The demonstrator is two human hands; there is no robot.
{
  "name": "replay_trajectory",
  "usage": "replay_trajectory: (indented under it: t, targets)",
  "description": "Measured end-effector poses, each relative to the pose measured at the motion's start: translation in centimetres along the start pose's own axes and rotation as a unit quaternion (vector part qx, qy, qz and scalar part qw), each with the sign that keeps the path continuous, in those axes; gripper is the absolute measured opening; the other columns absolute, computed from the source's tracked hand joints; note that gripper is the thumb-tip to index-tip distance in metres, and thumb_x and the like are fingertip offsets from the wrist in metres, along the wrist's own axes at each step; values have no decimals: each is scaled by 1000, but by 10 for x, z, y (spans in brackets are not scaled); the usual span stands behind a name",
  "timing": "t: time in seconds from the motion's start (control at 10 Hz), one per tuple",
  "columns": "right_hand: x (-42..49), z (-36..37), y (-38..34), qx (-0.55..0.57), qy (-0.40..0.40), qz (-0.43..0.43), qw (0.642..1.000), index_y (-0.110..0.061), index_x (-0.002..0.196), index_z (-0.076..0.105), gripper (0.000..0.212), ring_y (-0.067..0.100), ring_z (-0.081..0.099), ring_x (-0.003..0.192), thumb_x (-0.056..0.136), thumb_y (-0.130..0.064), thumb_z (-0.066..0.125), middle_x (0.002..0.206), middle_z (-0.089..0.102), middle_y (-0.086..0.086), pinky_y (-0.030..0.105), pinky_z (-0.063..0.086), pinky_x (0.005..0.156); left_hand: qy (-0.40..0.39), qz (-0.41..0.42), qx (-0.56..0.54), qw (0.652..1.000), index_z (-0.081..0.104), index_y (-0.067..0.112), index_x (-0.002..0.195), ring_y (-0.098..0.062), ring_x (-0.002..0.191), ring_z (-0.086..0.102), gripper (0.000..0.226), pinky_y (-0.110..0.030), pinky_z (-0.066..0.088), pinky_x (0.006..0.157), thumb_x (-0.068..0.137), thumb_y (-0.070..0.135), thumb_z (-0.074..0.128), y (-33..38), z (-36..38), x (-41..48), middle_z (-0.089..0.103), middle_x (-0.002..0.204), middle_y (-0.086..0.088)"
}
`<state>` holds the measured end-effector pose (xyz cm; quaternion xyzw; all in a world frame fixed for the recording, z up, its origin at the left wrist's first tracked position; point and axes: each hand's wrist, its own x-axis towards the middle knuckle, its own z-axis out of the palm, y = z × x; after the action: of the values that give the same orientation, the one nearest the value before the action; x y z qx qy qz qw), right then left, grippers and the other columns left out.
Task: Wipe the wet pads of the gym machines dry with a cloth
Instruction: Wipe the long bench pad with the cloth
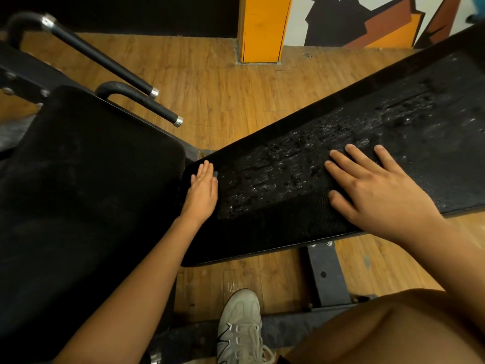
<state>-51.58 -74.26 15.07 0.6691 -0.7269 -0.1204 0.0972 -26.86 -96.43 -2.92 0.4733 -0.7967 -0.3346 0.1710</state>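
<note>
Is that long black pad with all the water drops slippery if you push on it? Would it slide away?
Probably slippery: the long pad is beaded with water. It likely would not slide away, since it looks bolted to a metal bracket underneath. It seems firm; the right hand lies flat on it without visibly sinking in.

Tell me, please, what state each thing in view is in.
Long pad: wet, beaded with droplets; near strip looks dry.
Seat pad: no droplets visible.
Left hand: flat on the long pad's end.
Right hand: fingers spread, pressing the long pad.
</note>
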Motion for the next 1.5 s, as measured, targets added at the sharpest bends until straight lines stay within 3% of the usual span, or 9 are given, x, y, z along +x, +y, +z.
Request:
replay_trajectory:
  t: [0.3, 0.5, 0.7, 0.8, 1.0, 1.2, 1.5]
  targets:
    - [-1, -2, -1, -2, 0, 2, 1000, -9, 147, 52, 70, 32, 35, 148, 97, -50, 23, 156, 45, 12, 60, 24, 119, -12, -10, 26, 1000, 17, 5, 159, -19, 156, 5, 51, -37, 4, 126, 111, 18, 26, 5, 1, -20, 11, 169, -10]
    - [0, -2, 0, -1, -9, 0, 1000, -9, 147, 51, 71, 33, 34, 149, 97, -51, 22, 157, 44, 12, 60, 23, 120, -25, 34, -2, 999, 9, 13, 160, -9, 154, -1, 53, -28, -1, 125, 110, 21, 27, 4, 9, -103, 3, 166, 3]
    - [-1, -1, -1, -2, -9, -2, 1000, -9, 147, 51, 70, 33, 34, 148, 98, -50, 22, 156, 44, 12, 60, 23, 120, 11, -5, -34, 999, 7, 20, 155, -2, 152, -1, 50, -21, -1, 122, 110, 21, 29, 8, 21, -136, 4, 163, 9]
    - [-1, -1, 0, -1, -8, -2, 1000, -9, 147, 51, 69, 33, 33, 149, 98, -50, 23, 157, 43, 12, 60, 22, 120, 11, -10, -46, 999, 15, 15, 158, -2, 152, 1, 50, -29, 3, 126, 110, 21, 29, 10, 19, -123, 8, 164, 7]
    - [0, -1, -1, -4, -6, -3, 1000, -9, 147, 51, 69, 33, 35, 148, 98, -49, 22, 156, 45, 13, 60, 22, 120, 8, -17, -26, 1000, 21, 4, 158, -18, 155, 8, 50, -35, 5, 124, 111, 21, 28, 11, 9, -40, 16, 167, -10]
    - [-1, -1, -1, -4, -3, 3, 1000, -9, 145, 53, 68, 33, 36, 148, 98, -49, 24, 155, 46, 12, 60, 23, 119, -13, -25, 31, 999, 22, 6, 159, -24, 156, 7, 51, -43, 8, 125, 111, 21, 26, 22, -3, 29, 15, 168, -10]
    - [-1, -1, -1, -1, 1, 4, 1000, -10, 145, 54, 68, 33, 37, 147, 97, -48, 25, 154, 47, 12, 60, 24, 119, -49, 28, 21, 998, 10, 8, 161, -15, 155, 1, 53, -31, 1, 123, 110, 17, 26, 15, -2, -46, 5, 169, -6]
